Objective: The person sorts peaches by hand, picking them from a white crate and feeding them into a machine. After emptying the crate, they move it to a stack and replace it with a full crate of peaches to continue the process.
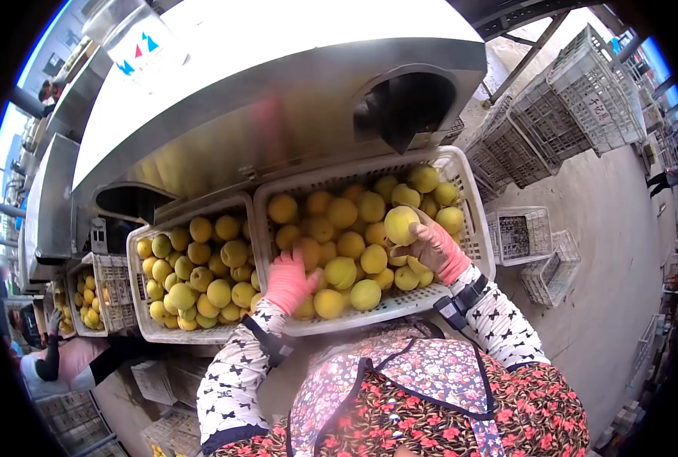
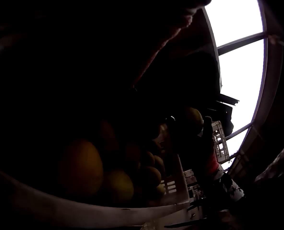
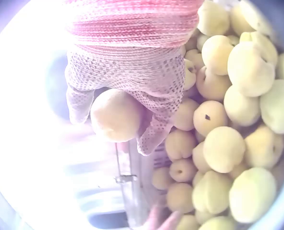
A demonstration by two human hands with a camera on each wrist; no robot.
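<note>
A white crate (image 1: 388, 308) full of yellow round fruits (image 1: 350, 244) stands under a steel machine. My right hand (image 1: 413, 238), in a pink knit glove, grips one yellow fruit (image 1: 400, 223) just above the pile at the crate's right side. The right wrist view shows the same hand (image 3: 132, 134), its fingers and thumb curled round that fruit (image 3: 113, 115). My left hand (image 1: 291, 268), also gloved, rests with spread fingers on the fruits at the crate's front left. The left wrist view is dark; fruits (image 2: 79, 167) show dimly in the crate (image 2: 84, 213).
A second crate (image 1: 171, 333) of yellow fruits stands to the left, and a third (image 1: 112, 266) beyond it. The steel machine (image 1: 278, 114) overhangs them. Stacked empty crates (image 1: 567, 99) and low crates (image 1: 525, 232) sit on the concrete floor at right. Another person (image 1: 65, 362) works at left.
</note>
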